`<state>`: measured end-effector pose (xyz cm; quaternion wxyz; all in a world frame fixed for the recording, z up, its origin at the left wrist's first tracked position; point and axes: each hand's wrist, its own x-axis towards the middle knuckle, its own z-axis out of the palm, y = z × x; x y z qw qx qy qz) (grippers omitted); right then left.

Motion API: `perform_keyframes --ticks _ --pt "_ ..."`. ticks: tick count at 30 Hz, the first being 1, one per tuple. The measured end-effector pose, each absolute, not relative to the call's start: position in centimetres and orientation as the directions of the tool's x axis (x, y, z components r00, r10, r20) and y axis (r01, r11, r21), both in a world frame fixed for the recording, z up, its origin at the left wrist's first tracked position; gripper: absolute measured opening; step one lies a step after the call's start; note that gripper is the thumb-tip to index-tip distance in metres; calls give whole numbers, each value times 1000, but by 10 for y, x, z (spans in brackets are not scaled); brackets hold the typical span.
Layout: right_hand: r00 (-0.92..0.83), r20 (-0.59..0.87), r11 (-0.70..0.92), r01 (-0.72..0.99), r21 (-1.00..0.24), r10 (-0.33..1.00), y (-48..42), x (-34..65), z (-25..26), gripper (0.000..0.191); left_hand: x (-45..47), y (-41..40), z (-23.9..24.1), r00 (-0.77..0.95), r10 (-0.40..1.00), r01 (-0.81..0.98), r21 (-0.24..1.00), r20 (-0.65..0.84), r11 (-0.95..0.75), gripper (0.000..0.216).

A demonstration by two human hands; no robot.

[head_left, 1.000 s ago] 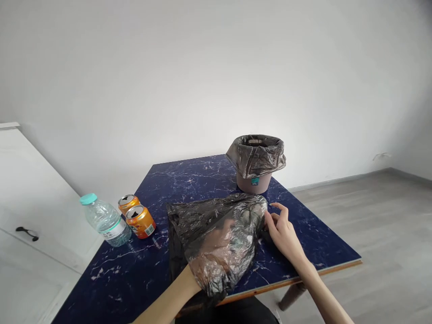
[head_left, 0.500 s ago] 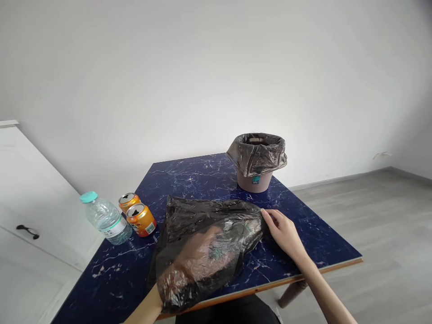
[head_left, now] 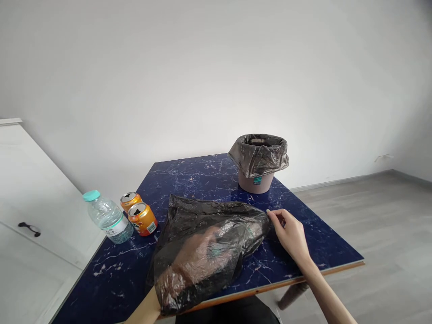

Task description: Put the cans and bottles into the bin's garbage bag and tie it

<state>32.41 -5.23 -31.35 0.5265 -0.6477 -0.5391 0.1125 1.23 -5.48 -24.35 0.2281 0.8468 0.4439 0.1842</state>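
A thin black plastic bag (head_left: 199, 211) lies across the near middle of the table. My left hand (head_left: 199, 252) is inside it, showing through the see-through film. Its fingers curl round a bottle-like thing with teal and pale patches, blurred by the plastic, so I cannot tell its exact kind. At the bag's right end, my right hand (head_left: 288, 231) pinches the plastic between thumb and forefinger. Behind the bag stands a pinkish-grey trash bin (head_left: 254, 184), its own black liner (head_left: 259, 162) folded over the rim.
To the left, a clear plastic bottle (head_left: 110, 220) with a teal cap stands beside two opened orange drink cans (head_left: 143, 220), (head_left: 131, 200). All are on the blue marbled table (head_left: 192, 173). A white cabinet (head_left: 37, 193) is at the far left, and a white wall rises behind.
My right hand has shifted slightly to the right, and the bag's right end has stretched a little that way with it. My left hand stays inside the bag.
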Motion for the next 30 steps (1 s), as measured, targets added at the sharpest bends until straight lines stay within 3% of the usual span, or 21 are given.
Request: perform_keyframes --ticks 4,9,11,23,26,30 --pt "400 392 137 533 -835 828 -51 324 -313 54 9 -56 -248 565 811 634 549 153 -545 56" --pt "192 328 215 449 -867 925 -52 320 -309 48 16 -63 -236 611 790 655 529 49 -539 56" --pt "187 292 198 400 -895 938 -52 321 -309 45 19 -66 -232 612 790 660 531 29 -531 54" --pt "448 278 121 346 -930 850 -51 332 -318 57 6 -62 -231 587 807 640 576 60 -508 55" --pt "528 268 81 350 -933 806 -51 335 -319 61 -3 -62 -226 525 843 660 570 116 -489 48" --pt "616 263 19 373 -928 743 -53 336 -317 65 -24 -62 -214 453 864 570 674 219 -470 43"
